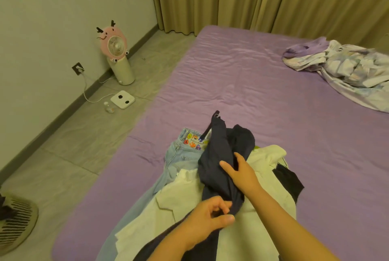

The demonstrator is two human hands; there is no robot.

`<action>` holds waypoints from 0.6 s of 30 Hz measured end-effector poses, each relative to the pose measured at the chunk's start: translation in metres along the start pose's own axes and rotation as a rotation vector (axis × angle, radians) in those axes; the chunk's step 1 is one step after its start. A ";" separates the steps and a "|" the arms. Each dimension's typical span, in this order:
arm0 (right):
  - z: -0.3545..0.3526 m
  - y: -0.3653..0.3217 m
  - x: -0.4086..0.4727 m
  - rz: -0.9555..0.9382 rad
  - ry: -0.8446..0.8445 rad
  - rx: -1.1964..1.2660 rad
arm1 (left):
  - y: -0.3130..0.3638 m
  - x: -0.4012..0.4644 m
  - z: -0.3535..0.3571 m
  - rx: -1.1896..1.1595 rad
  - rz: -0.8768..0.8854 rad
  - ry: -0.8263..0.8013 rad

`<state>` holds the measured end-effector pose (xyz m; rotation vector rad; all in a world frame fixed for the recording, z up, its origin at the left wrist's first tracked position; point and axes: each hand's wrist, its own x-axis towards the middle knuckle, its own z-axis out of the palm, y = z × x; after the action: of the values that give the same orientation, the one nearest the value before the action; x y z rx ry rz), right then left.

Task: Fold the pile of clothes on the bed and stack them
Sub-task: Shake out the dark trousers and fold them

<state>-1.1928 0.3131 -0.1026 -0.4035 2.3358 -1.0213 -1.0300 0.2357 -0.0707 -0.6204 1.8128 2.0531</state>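
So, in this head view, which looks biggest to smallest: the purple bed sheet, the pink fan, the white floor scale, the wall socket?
1. Purple bed sheet, by far.
2. Pink fan on its stand.
3. White floor scale.
4. Wall socket.
All three small things sit at similar distance, so the order holds.

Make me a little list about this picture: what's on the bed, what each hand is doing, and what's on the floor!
bed: purple sheet, wrinkled
clothes pile: near edge of the bed, unfolded
top item: dark navy garment, bunched
underneath: white shirt and light blue jeans
left hand: pinches the navy garment's lower end
right hand: grips the navy garment higher up
far corner of bed: crumpled lilac and white bedding
floor: pink deer fan, white scale
folded stack: none seen yet
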 end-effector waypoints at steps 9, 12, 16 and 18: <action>-0.035 0.041 -0.107 -0.121 0.071 -0.057 | 0.001 -0.051 0.039 0.048 -0.092 0.250; -0.044 0.054 -0.144 -0.189 0.055 -0.025 | 0.015 -0.037 0.047 -0.007 -0.114 0.432; -0.055 0.073 -0.188 -0.272 -0.025 -0.064 | 0.026 -0.013 0.081 -0.133 -0.192 0.416; -0.057 0.084 -0.209 -0.297 -0.076 -0.070 | 0.030 0.003 0.099 -0.133 -0.073 0.454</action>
<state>-1.0637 0.5006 -0.0571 -0.8220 2.2924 -1.0391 -1.0579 0.3295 -0.0374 -1.2570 1.8512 2.1188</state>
